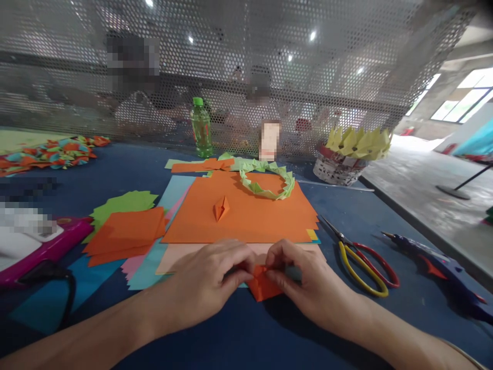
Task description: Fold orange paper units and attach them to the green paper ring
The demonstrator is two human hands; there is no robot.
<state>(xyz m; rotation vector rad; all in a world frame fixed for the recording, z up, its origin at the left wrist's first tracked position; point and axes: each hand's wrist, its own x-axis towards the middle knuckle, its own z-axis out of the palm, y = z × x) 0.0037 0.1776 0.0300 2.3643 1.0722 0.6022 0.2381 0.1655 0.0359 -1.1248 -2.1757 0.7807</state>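
Observation:
A small piece of orange paper (265, 289), partly folded, is between my hands above the near part of the table. My left hand (227, 267) pinches its left upper edge between thumb and fingers. On the other side, my right hand (296, 270) grips the paper's right upper edge; the fingers cover part of it. Just beyond lies a stack of orange sheets (200, 226) over sheets of other colours. A folded orange paper piece (221, 209) rests on that stack, and a ring of folded light green paper (287, 190) lies at its far right corner.
Scissors (364, 262) and a blue glue gun (427, 257) lie to the right. Small orange sheets (129, 231) and a magenta device (73, 239) with a black cable are left. A green bottle (201, 131) and a basket (339, 167) stand near the perforated screen (231, 31).

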